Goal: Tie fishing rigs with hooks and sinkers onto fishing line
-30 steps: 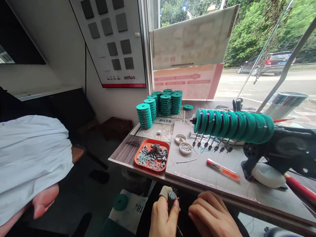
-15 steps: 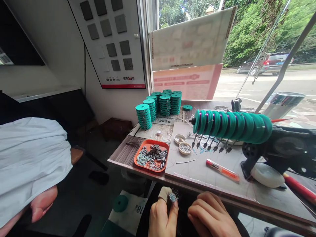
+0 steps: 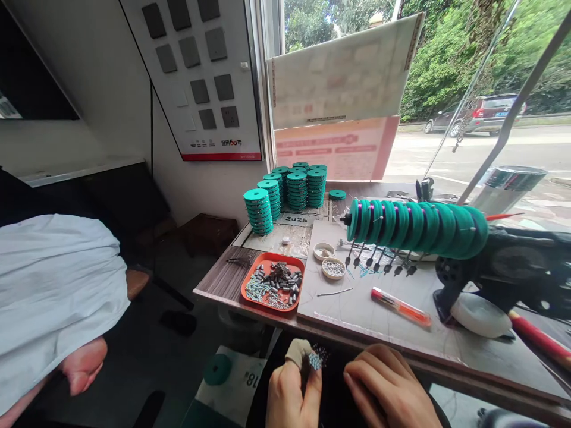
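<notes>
Low in the picture, my left hand [image 3: 292,389] pinches a small bundle of thin pieces [image 3: 316,359] between thumb and forefinger; they show pale blue-grey ends and fine dark tips. A beige cover wraps the forefinger's tip. Beside it, a little apart, my right hand [image 3: 392,383] is closed, fingers curled and pressed together; whatever they hold, if anything, is hidden. Both hands are over my dark-clothed lap, below the table's front edge. The nearest container is an orange tray [image 3: 244,291] with metal cylinders, small pale-blue sticks and dark bits.
Green disc-shaped spools [image 3: 257,211] stand stacked at the back. More green discs [image 3: 417,229] line a horizontal rod on a black machine [image 3: 504,267]. Two small dishes [image 3: 333,268], an orange-red knife-like tool [image 3: 401,307] and a thin metal rod [image 3: 334,292] lie between. A person in white [image 3: 57,279] is at left.
My right hand has shifted slightly right, away from the left. The bundle in my left hand has turned a little. The other person's hand at left has moved slightly.
</notes>
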{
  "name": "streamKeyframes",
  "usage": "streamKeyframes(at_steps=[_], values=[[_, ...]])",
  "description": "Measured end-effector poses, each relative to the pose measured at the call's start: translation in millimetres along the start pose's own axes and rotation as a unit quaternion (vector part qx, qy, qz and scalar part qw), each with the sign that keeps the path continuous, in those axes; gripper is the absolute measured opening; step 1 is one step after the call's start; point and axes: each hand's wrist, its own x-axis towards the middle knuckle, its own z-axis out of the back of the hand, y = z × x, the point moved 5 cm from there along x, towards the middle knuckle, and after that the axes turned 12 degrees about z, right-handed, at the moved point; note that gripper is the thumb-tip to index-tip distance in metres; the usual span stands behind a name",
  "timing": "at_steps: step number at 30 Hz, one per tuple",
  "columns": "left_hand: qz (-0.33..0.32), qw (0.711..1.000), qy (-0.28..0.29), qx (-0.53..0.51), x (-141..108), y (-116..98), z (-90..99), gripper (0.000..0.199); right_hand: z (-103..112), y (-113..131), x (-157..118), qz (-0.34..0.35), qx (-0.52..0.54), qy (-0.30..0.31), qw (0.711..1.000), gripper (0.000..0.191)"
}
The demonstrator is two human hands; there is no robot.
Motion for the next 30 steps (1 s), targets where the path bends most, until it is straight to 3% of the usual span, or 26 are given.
streamKeyframes(at_steps=[3, 7, 9, 13, 15, 17, 18, 19, 20, 21, 23, 25, 26, 28, 30], values=[[-0.037, 0.999, 0.027, -0.028, 4, -12, -0.2, 0.028, 2, -2, -1, -0.010, -0.023, 0.011, 1.000, 0.014], [-0.055, 0.983, 0.147, -0.097, 7, -23, -5.0, 0.032, 10, 2, 7, -0.008, -0.047, -0.018, 0.999, 0.016], [-0.023, 0.974, 0.182, -0.137, 6, -19, -6.8, 0.029, 13, 6, 14, -0.002, -0.062, -0.041, 0.997, 0.027], [0.095, 0.945, 0.174, -0.260, 1, -7, -12.3, 0.029, 9, 18, 27, 0.066, -0.078, -0.070, 0.992, 0.040], [0.168, 0.880, 0.231, -0.379, 1, -11, -20.5, 0.031, 6, 23, 30, 0.099, -0.066, -0.090, 0.989, 0.045], [0.239, 0.779, 0.295, -0.499, 7, -25, -23.1, 0.030, 4, 25, 30, 0.122, -0.047, -0.093, 0.987, 0.047], [0.264, 0.734, 0.307, -0.545, 12, -32, -19.3, 0.030, 4, 25, 28, 0.131, -0.045, -0.092, 0.986, 0.047], [0.274, 0.712, 0.290, -0.578, 21, -38, -11.2, 0.027, 5, 25, 26, 0.134, -0.047, -0.088, 0.986, 0.047], [0.264, 0.710, 0.261, -0.599, 30, -42, -0.3, 0.024, 8, 24, 23, 0.132, -0.050, -0.093, 0.986, 0.045], [0.236, 0.727, 0.226, -0.604, 38, -44, 11.9, 0.023, 11, 22, 20, 0.120, -0.051, -0.103, 0.986, 0.043], [0.221, 0.803, 0.197, -0.517, 44, -39, 25.2, 0.016, 18, 16, 14, 0.080, -0.042, -0.134, 0.987, 0.035], [0.220, 0.862, 0.242, -0.387, 37, -31, 19.6, 0.022, 23, 12, 11, 0.049, -0.033, -0.151, 0.987, 0.029], [0.204, 0.879, 0.269, -0.336, 30, -28, 12.5, 0.026, 24, 12, 11, 0.046, -0.033, -0.150, 0.987, 0.028], [0.139, 0.900, 0.278, -0.306, 18, -28, -1.8, 0.028, 21, 14, 13, 0.058, -0.035, -0.132, 0.989, 0.031], [0.108, 0.895, 0.262, -0.345, 8, -33, -14.8, 0.025, 17, 16, 15, 0.071, -0.033, -0.117, 0.990, 0.033]])
